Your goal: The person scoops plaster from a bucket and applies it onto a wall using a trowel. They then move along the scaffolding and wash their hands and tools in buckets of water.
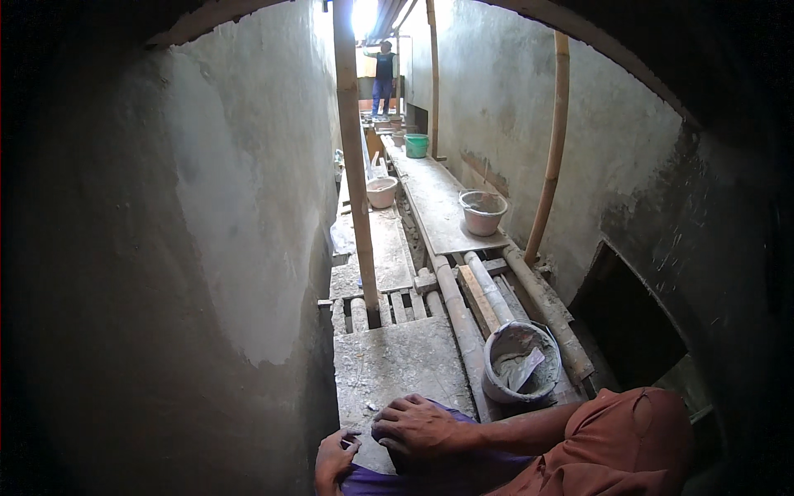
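My right hand rests over my bent knee in purple trousers, its fingers loosely spread and curving down, with a dark patch under the palm. Just left of it, my left hand is closed, fingers curled with the thumb near them. Whether anything sits between those fingers is too small to make out. Beneath both hands lies a grey, mortar-spotted board. To the right, beyond my right forearm in its rust-red sleeve, stands a bucket with grey mortar residue and a crumpled pale bag inside.
Bamboo poles carry the walkway, with gaps between. Upright poles rise left and right. Farther along stand a pale bucket, a pinkish one and a green one. A person stands at the far end. A dark opening breaks the right wall.
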`<state>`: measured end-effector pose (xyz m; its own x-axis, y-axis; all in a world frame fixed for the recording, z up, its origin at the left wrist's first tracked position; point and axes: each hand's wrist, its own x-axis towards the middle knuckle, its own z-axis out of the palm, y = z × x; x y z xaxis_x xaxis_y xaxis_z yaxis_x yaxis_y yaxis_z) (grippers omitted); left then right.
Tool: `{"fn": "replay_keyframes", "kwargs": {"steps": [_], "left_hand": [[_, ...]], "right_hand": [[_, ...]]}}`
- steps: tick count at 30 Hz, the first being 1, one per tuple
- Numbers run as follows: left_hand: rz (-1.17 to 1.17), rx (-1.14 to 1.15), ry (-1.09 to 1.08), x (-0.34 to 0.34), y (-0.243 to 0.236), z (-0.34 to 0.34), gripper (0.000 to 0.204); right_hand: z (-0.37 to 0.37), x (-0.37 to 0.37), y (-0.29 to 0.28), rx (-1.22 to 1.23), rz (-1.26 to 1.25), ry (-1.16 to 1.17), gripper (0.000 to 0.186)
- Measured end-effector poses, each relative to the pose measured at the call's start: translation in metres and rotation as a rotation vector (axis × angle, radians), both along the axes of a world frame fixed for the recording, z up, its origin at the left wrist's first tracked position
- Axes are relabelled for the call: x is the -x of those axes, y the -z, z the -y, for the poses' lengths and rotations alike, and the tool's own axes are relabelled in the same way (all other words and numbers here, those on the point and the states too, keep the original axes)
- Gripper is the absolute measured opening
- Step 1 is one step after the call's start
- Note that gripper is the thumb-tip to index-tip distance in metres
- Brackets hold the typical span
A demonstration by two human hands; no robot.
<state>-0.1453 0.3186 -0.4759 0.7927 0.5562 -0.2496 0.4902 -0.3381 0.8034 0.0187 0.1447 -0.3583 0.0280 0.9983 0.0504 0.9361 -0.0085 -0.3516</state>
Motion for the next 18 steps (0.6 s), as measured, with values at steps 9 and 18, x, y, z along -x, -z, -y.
{"fn": "replay_keyframes", "kwargs": {"steps": [9,18], "left_hand": [[0.036,-0.069,0.017,0.026,0.009,0.011,0.032],[0.154,-0.101,0.007,-0.001,0.024,-0.007,0.033]], "right_hand": [[0.007,0.020,0.010,0.030,-0.049,0.007,0.029],[-0.011,-0.004,0.017,-0.049,0.016,0.001,0.027]]}}
